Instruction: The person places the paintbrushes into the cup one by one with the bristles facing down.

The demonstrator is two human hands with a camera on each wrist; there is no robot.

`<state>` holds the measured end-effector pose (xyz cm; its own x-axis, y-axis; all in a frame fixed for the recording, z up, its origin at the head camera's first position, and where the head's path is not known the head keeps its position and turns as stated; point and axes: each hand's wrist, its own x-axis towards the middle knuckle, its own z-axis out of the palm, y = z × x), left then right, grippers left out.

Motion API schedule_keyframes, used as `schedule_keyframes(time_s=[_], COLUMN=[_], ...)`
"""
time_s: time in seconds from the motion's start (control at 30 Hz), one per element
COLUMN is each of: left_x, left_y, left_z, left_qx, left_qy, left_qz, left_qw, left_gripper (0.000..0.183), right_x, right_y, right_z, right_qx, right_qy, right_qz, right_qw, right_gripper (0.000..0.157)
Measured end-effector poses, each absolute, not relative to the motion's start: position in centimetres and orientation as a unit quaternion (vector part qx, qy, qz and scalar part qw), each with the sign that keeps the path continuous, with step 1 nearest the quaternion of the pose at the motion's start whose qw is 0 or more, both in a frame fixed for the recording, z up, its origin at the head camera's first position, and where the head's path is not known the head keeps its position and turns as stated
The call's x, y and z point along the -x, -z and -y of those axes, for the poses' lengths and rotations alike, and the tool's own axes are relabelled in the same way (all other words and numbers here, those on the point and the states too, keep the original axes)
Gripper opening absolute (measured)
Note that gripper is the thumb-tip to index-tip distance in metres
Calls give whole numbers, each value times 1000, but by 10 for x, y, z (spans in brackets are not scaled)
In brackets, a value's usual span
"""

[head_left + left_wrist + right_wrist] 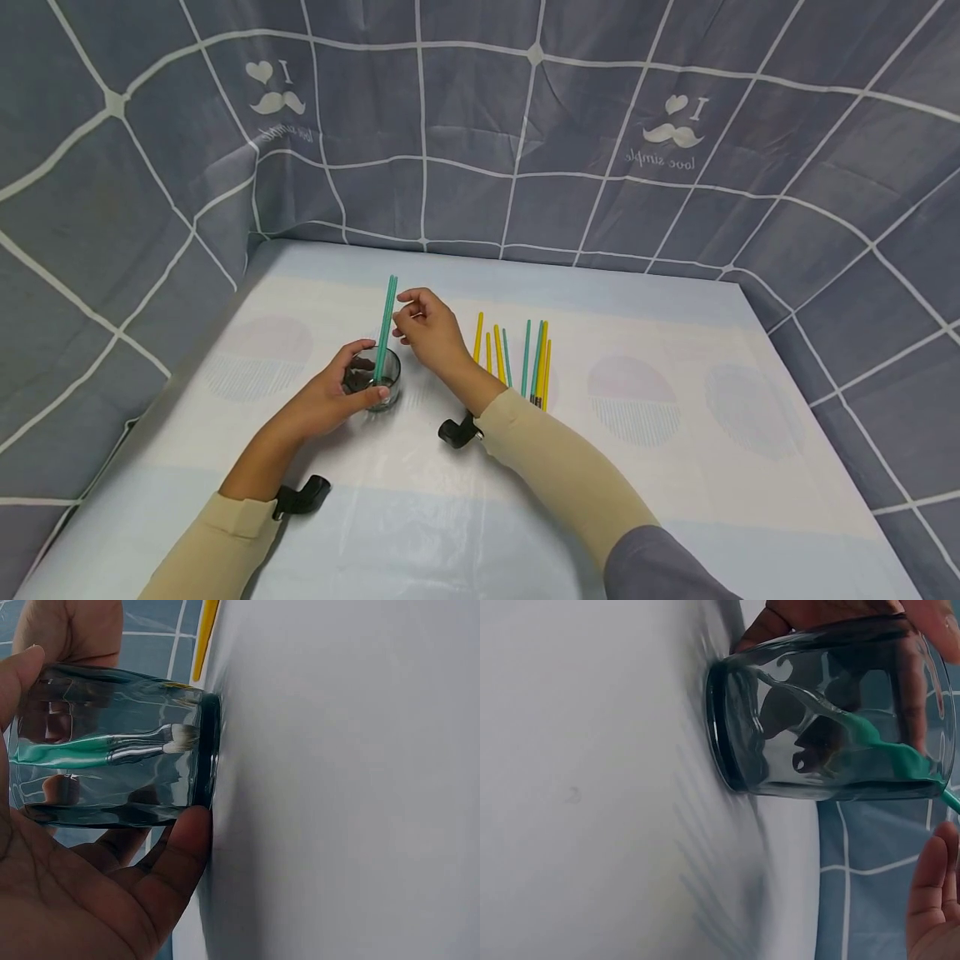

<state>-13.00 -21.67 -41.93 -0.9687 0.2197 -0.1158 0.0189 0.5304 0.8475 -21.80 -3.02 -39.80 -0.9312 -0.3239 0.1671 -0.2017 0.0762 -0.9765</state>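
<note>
Room beside green brushes (386,323) inside glass (394,372)

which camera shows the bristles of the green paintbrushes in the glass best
The left wrist view: it looks through the side of the glass and shows the pale bristles near its base. The head view mainly shows green handles sticking out; the right wrist view shows warped green through the glass, no bristles clear.

On the pale table (712,492) a glass (363,380) stood at left; yellow and green brushes (542,358) lay to its right.
</note>
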Motion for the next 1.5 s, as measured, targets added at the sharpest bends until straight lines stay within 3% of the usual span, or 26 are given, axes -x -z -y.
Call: schedule_keyframes(time_s=[0.43, 1.5], left_x=[130, 128], left_y=[419, 417], left_z=[215, 214], left_qx=[-68, -74], left_qy=[-471, -469], left_qz=[-873, -874], left_qw=[103, 104], left_gripper=[79, 78], right_x=[221, 234], right_y=[401, 410], right_z=[5, -116], right_qx=[165, 63], right_qy=[658, 624], right_qz=[-733, -779], right_qw=[51, 21], right_gripper=[23, 29])
